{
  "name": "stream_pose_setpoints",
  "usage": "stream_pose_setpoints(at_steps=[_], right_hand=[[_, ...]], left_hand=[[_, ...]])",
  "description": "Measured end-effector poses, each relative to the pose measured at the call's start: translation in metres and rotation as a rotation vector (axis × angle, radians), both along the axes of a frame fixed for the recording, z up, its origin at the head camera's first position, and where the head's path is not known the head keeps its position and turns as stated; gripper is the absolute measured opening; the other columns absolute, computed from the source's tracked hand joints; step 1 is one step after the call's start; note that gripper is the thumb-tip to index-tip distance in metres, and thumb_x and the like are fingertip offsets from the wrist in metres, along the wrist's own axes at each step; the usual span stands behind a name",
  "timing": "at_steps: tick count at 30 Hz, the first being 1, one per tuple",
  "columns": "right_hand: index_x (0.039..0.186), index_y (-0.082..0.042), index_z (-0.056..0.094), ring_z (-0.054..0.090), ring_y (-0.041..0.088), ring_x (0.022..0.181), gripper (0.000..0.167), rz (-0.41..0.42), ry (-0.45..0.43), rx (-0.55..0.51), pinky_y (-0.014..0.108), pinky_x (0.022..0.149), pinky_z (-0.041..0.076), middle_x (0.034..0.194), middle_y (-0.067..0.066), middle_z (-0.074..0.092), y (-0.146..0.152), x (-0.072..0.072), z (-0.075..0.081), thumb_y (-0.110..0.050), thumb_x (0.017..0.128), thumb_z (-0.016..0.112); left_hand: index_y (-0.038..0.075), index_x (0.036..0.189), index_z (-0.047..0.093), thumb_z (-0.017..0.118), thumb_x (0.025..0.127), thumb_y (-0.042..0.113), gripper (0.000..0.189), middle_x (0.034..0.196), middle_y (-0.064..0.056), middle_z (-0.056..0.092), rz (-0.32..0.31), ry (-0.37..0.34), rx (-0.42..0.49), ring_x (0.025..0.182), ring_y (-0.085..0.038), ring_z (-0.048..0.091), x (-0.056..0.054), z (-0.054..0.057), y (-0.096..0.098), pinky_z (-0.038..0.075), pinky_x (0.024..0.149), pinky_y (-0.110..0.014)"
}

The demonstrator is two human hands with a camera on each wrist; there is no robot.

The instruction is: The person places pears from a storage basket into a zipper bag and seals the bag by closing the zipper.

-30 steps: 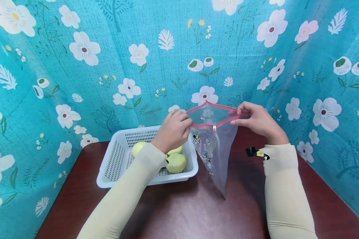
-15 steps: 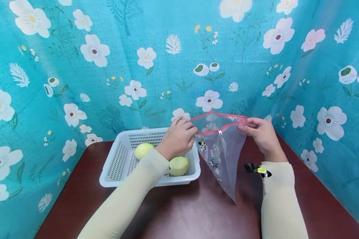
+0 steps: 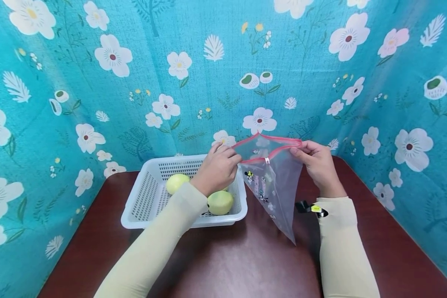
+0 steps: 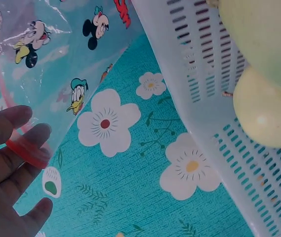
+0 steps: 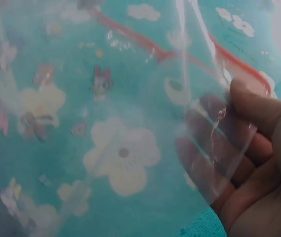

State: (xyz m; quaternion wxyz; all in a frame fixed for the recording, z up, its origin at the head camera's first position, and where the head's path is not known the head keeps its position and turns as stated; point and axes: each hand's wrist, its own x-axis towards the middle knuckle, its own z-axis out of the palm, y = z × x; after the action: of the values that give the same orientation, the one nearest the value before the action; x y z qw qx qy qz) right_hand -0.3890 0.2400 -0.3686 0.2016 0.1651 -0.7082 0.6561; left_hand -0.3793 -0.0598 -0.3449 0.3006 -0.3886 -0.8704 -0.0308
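A clear zip bag with cartoon prints and a red zip edge hangs between my two hands, its mouth spread apart. My left hand pinches the bag's left top corner, above the basket's right side. In the left wrist view, the thumb and fingers hold the red edge. My right hand pinches the opposite top corner; in the right wrist view its other fingers show through the plastic. A white slider sits on the near red edge. The bag's lower corner points down over the table.
A white perforated basket stands left of the bag. It holds several pale green-yellow round fruits, among them one fruit near its right side; my left arm hides part of them. A floral curtain surrounds the dark red table.
The bag's mouth has narrowed at the right, where its two red edges now lie closer together. My right hand is a little lower than one second ago; both hands keep their corners.
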Motion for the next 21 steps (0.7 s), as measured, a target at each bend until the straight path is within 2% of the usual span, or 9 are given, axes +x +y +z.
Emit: stream_pose_setpoints(at_steps=[6, 9, 12, 16, 21], right_hand=[[0.095, 0.001, 0.072, 0.069, 0.012, 0.077, 0.012, 0.023, -0.001, -0.095, 0.021, 0.072, 0.053, 0.083, 0.002, 0.073, -0.006, 0.003, 0.0, -0.007, 0.086, 0.074], [0.093, 0.002, 0.072, 0.07, 0.014, 0.076, 0.01, 0.068, -0.008, -0.126, 0.023, 0.072, 0.055, 0.083, 0.004, 0.073, -0.011, 0.004, -0.002, -0.004, 0.085, 0.074], [0.094, 0.002, 0.072, 0.069, 0.014, 0.074, 0.011, 0.085, -0.006, -0.103, 0.023, 0.071, 0.055, 0.083, 0.004, 0.073, -0.014, 0.005, -0.002, -0.003, 0.085, 0.074], [0.097, 0.001, 0.072, 0.068, 0.014, 0.075, 0.014, 0.055, -0.003, -0.055, 0.022, 0.071, 0.054, 0.085, 0.003, 0.073, -0.012, 0.005, 0.0, -0.006, 0.085, 0.075], [0.096, 0.001, 0.072, 0.068, 0.015, 0.078, 0.017, 0.011, -0.01, -0.074, 0.021, 0.071, 0.054, 0.085, 0.004, 0.074, -0.008, 0.006, 0.0, -0.008, 0.083, 0.077]], left_hand=[[0.01, 0.111, 0.067, 0.045, 0.097, 0.007, 0.026, 0.112, -0.002, 0.066, -0.043, -0.097, 0.098, 0.115, -0.02, 0.055, 0.004, -0.001, -0.005, 0.023, 0.113, -0.039], [0.007, 0.118, 0.063, 0.046, 0.096, 0.004, 0.028, 0.119, -0.005, 0.065, -0.059, -0.135, 0.154, 0.118, -0.021, 0.054, 0.009, 0.001, -0.017, 0.028, 0.11, -0.036], [0.004, 0.123, 0.059, 0.046, 0.095, 0.002, 0.031, 0.122, -0.007, 0.063, -0.06, -0.16, 0.183, 0.12, -0.022, 0.054, 0.015, 0.002, -0.031, 0.033, 0.108, -0.034], [0.003, 0.121, 0.06, 0.046, 0.095, 0.002, 0.03, 0.12, -0.007, 0.064, -0.039, -0.183, 0.159, 0.116, -0.022, 0.056, 0.021, 0.001, -0.049, 0.039, 0.103, -0.035], [0.006, 0.106, 0.068, 0.051, 0.093, 0.002, 0.022, 0.102, -0.004, 0.068, -0.021, -0.254, 0.062, 0.097, -0.019, 0.063, 0.025, -0.004, -0.065, 0.05, 0.087, -0.033]])
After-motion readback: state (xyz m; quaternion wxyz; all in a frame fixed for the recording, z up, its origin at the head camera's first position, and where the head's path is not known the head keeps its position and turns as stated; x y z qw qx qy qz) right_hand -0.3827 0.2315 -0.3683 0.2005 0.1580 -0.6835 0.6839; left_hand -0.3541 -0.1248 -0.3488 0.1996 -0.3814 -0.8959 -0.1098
